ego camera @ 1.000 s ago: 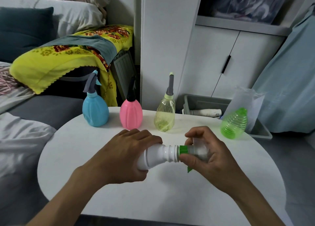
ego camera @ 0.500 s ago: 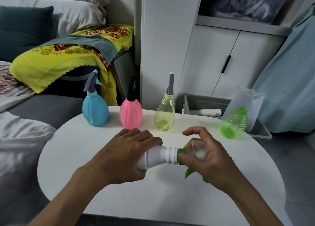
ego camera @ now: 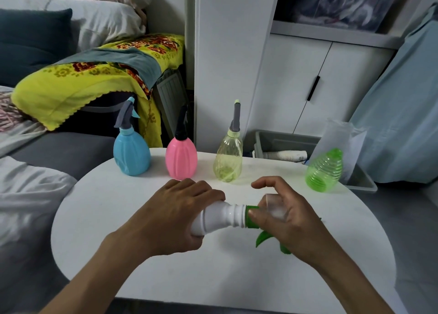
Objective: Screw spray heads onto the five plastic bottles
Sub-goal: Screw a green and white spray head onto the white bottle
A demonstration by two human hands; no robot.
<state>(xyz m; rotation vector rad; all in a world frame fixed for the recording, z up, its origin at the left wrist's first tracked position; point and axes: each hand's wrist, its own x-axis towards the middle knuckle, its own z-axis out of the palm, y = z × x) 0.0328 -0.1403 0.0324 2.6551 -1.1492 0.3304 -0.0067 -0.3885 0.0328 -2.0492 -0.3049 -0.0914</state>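
Right now the left hand (ego camera: 175,216) is wrapped around the body of a white bottle (ego camera: 220,217), holding it on its side just above the round white worktop (ego camera: 99,219), neck pointing to the person's right. The right hand (ego camera: 291,221) sits at the neck, thumb and fingers loosely curled around a spray head (ego camera: 265,215) with a green collar and a clear cap; the forefinger is lifted and stretched out, so the grip is only partly closed. The green collar meets the bottle's threaded neck, and a green trigger pokes down below the palm. How far the collar is screwed on cannot be told.

Along the far edge of the worktop stand three bottles with spray heads already fitted: a blue bottle (ego camera: 131,156) on the left, a pink bottle (ego camera: 181,158) beside it, and a pale yellow bottle (ego camera: 228,159) next along. Well apart to the right, a green ribbed bottle (ego camera: 324,171) stands near the rim with no spray head on it. Behind it on the floor is a grey bin (ego camera: 284,143). A bed with a yellow blanket (ego camera: 71,86) lies to the left.
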